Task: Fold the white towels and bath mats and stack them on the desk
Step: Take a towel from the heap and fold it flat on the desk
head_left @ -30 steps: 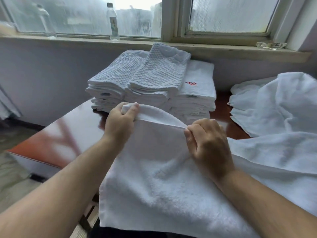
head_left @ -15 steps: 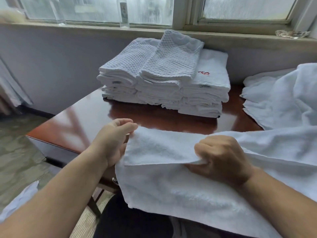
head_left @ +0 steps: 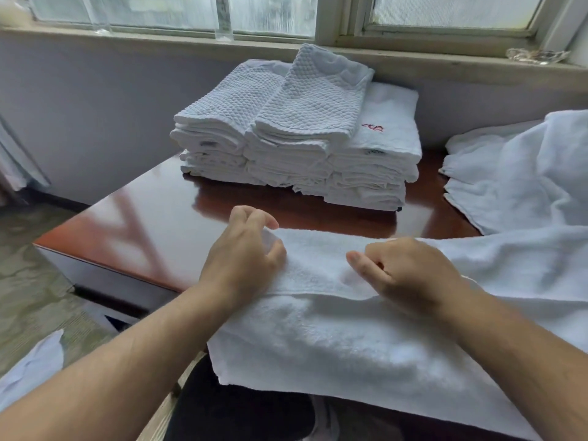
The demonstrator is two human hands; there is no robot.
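A white towel (head_left: pixel 318 345) lies over the near edge of the dark red desk (head_left: pixel 152 224), with a flap folded flat across its far part. My left hand (head_left: pixel 245 256) sits on the flap's left corner, fingers and thumb curled round that corner. My right hand (head_left: pixel 410 275) rests on the flap further right, thumb flat on the cloth and fingers loosely curled, with nothing pinched. A stack of folded white towels and waffle-textured bath mats (head_left: pixel 296 128) stands at the back of the desk.
Loose unfolded white towels (head_left: pixel 515 173) are heaped on the desk's right side. A window sill behind holds a bottle (head_left: pixel 222 30) and a glass dish (head_left: pixel 537 55). A white cloth (head_left: pixel 28 367) lies on the floor at lower left.
Both hands carried the towel's raised edge down and laid it flat on the desk as a folded flap. The right hand has let go of its pinch.
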